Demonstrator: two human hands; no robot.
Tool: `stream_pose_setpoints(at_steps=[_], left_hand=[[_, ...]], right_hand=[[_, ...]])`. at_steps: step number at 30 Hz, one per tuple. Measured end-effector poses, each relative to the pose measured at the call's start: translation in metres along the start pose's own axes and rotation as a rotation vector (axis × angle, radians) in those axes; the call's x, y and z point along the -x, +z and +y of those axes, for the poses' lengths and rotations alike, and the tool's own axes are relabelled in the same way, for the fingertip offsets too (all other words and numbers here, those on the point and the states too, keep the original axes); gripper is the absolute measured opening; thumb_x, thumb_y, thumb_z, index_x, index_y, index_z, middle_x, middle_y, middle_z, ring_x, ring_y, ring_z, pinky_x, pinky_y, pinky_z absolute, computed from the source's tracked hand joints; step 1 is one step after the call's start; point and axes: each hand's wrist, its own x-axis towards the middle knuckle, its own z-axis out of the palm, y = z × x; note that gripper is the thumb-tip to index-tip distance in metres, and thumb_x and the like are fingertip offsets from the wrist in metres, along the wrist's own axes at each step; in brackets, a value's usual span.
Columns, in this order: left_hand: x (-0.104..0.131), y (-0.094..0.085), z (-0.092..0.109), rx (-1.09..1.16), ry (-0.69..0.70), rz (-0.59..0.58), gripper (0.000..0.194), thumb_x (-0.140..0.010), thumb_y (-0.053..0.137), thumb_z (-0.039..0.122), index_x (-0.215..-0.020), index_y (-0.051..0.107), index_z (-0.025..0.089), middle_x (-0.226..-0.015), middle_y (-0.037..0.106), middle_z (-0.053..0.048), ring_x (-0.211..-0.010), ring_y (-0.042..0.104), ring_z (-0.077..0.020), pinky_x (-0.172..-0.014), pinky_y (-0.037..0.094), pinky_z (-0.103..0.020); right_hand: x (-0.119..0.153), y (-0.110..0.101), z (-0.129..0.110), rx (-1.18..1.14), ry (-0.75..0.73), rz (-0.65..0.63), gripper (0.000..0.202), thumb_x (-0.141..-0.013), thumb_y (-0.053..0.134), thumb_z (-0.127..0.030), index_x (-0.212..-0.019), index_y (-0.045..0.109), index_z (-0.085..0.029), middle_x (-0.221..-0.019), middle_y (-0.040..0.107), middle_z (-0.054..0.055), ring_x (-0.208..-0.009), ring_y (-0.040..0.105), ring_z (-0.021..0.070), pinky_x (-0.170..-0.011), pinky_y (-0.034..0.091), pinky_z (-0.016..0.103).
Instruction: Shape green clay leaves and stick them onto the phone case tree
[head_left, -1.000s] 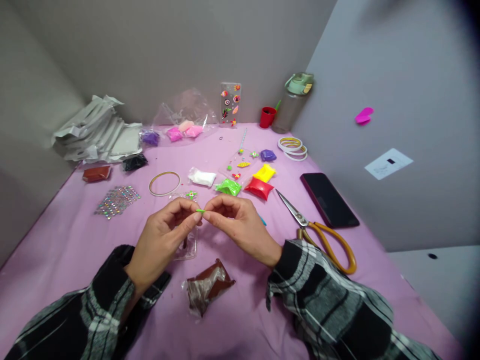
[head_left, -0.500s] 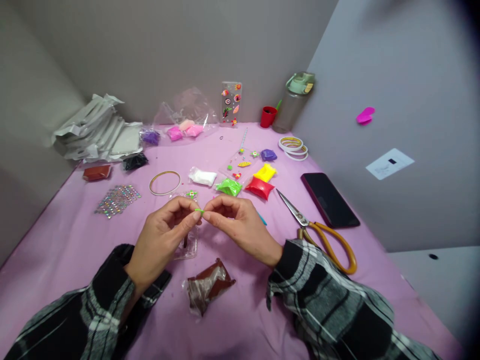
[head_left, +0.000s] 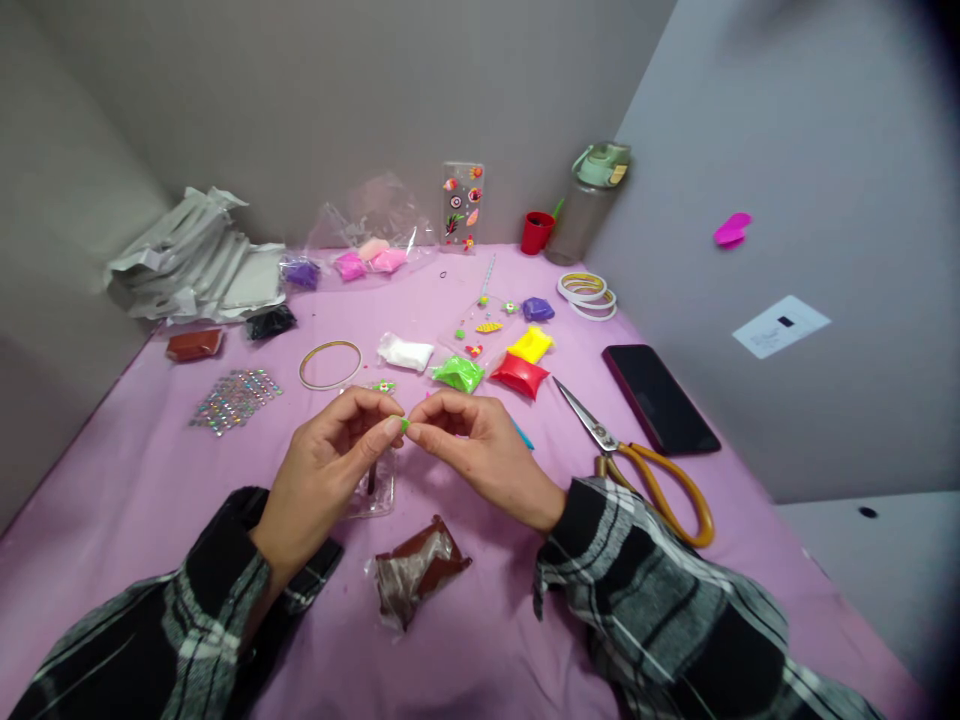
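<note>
A small piece of bright green clay (head_left: 405, 425) is pinched between the fingertips of my left hand (head_left: 330, 465) and my right hand (head_left: 480, 445). Both hands meet above the middle of the table. Partly hidden under my left hand lies a clear phone case (head_left: 382, 497) with a dark brown strip and a small green-and-white flower (head_left: 384, 387) at its far end. Closer to me is a packet of brown clay (head_left: 421, 570). Beyond my fingers sit packets of green clay (head_left: 458, 374), red clay (head_left: 521, 375), yellow clay (head_left: 531, 345) and white clay (head_left: 405, 353).
Scissors (head_left: 600, 435) and a black phone (head_left: 660, 400) lie to the right. Left are a sheet of gems (head_left: 234, 400) and a tape ring (head_left: 331, 366). Farther back stand a decorated clear case (head_left: 463, 208), a red cup (head_left: 537, 233), a bottle (head_left: 589, 205) and stacked white packages (head_left: 202, 260).
The green clay between my fingertips was a thin strip and now shows as a shorter, rounder bit. My hands have barely shifted.
</note>
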Motion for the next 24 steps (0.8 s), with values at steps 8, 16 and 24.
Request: stream_pose_setpoints(at_steps=[8, 16, 24], left_hand=[[0.0, 0.0004, -0.0011, 0.014, -0.003, 0.02, 0.01, -0.091, 0.066, 0.033, -0.089, 0.065, 0.023, -0.086, 0.062, 0.001, -0.08, 0.058, -0.0164, -0.075, 0.046, -0.027], [-0.0016, 0.0011, -0.0018, 0.022, -0.022, 0.011, 0.011, -0.09, 0.067, 0.033, -0.086, 0.064, 0.022, -0.084, 0.061, 0.001, -0.08, 0.056, -0.0152, -0.074, 0.045, -0.025], [-0.0011, 0.0004, -0.0014, 0.022, -0.05, -0.002, 0.013, -0.088, 0.067, 0.034, -0.086, 0.063, 0.022, -0.083, 0.059, 0.001, -0.079, 0.056, -0.0157, -0.071, 0.045, -0.025]], right_hand=[[-0.0007, -0.0006, 0.0014, 0.012, -0.003, -0.004, 0.007, -0.087, 0.067, -0.023, -0.082, 0.068, -0.018, -0.077, 0.065, -0.002, -0.07, 0.056, 0.011, -0.066, 0.044, 0.025], [-0.0001, -0.0004, 0.0011, 0.019, 0.021, -0.021, 0.007, -0.085, 0.069, -0.023, -0.081, 0.068, -0.018, -0.077, 0.066, -0.002, -0.07, 0.057, 0.0112, -0.067, 0.044, 0.026], [-0.0011, -0.0004, 0.0012, 0.034, -0.008, -0.003, 0.006, -0.086, 0.068, -0.021, -0.08, 0.069, -0.018, -0.077, 0.066, -0.002, -0.07, 0.057, 0.0109, -0.067, 0.045, 0.025]])
